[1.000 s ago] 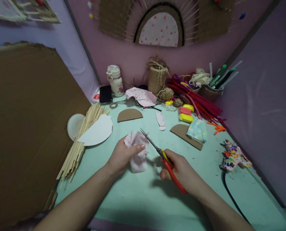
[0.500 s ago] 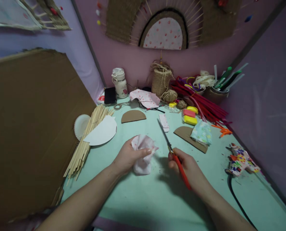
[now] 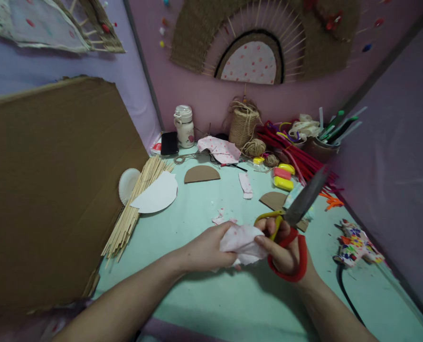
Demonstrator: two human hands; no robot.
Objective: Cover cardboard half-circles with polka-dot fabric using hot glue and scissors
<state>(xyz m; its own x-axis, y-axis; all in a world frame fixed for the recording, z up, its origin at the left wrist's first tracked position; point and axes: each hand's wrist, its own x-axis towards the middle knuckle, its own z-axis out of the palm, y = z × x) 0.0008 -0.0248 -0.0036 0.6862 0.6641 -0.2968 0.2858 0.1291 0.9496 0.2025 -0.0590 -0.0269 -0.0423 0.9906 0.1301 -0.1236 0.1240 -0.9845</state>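
Dim, cool light; soft shadow on the table (image 3: 197, 304) below the right hand's (image 3: 284, 254) grip; scissors (image 3: 306, 198) beyond it blurred; edges stretched

place: craft corner | signs: twine spool (image 3: 244, 124), wooden sticks (image 3: 127, 221), cardboard half-disc (image 3: 202, 175), scissors (image 3: 306, 198), woven wall hanging (image 3: 192, 40)

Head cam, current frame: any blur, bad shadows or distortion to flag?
Head view: red-and-yellow-handled metal scissors smeared toward the blade tips, probably motion blur; head view: dim overall, soft shadow on the pale green tabletop below the bare right hand; head view: slanting wall seams suggest wide-angle stretch; head view: tall beige twine spool reasonably clear.
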